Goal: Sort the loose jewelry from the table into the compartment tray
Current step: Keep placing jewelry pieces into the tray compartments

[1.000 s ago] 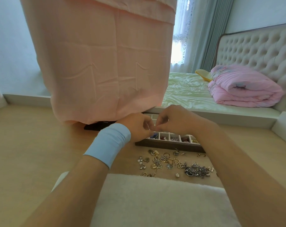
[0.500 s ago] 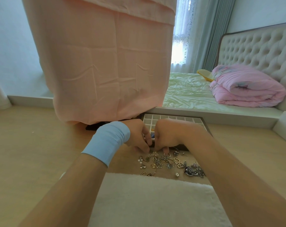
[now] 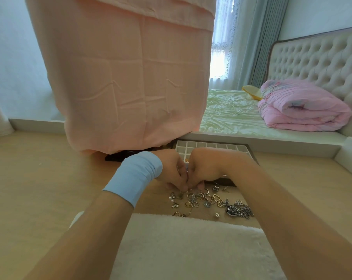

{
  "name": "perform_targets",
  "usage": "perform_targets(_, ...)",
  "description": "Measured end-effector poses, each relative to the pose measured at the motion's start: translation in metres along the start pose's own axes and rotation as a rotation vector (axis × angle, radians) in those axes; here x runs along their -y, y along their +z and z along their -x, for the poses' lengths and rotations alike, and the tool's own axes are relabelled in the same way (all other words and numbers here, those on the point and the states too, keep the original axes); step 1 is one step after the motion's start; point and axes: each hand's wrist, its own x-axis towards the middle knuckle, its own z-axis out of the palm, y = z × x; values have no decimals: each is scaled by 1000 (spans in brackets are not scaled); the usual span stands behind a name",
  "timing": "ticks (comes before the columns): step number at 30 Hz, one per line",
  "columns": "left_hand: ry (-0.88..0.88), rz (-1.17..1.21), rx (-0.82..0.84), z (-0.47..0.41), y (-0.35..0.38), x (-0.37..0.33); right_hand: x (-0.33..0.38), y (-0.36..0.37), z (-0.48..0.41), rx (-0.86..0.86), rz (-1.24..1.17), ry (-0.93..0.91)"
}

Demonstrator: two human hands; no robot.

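Pale wood makes up the table [image 3: 40, 188], and a pink cloth [image 3: 130, 77] hangs over its far side. Left of centre, a blue wristband [image 3: 133, 176] wraps the wrist of the left hand [image 3: 172, 168]. Its fingers curl downward, tips against those of the right hand [image 3: 205, 168], which is curled the same way. The fingertips meet at the far edge of the loose jewelry [image 3: 209, 201], scattered on the table just this side of the compartment tray [image 3: 211, 145]. Whether either hand pinches a piece I cannot tell. Further right, a folded pink quilt [image 3: 302, 106] lies on the bed [image 3: 231, 114].
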Motion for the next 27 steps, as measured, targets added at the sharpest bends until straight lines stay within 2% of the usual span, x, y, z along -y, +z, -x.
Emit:
perform_targets(8, 134, 537, -321, 6, -8, 2, -26, -22, 10, -298, -435, -14)
perform_targets(14, 127, 965, -431, -3, 4, 5, -30, -17, 6, -430, -699, 23)
perform_targets(19, 108, 1135, -465, -9, 10, 4, -28, -14, 1, -535, -727, 15)
perform_targets(22, 101, 1137, -481, -11, 12, 3, -27, -13, 0, -599, -701, -10)
perform_targets(27, 55, 1208, -475, -12, 14, 0, -29, -16, 2, -589, -645, -79)
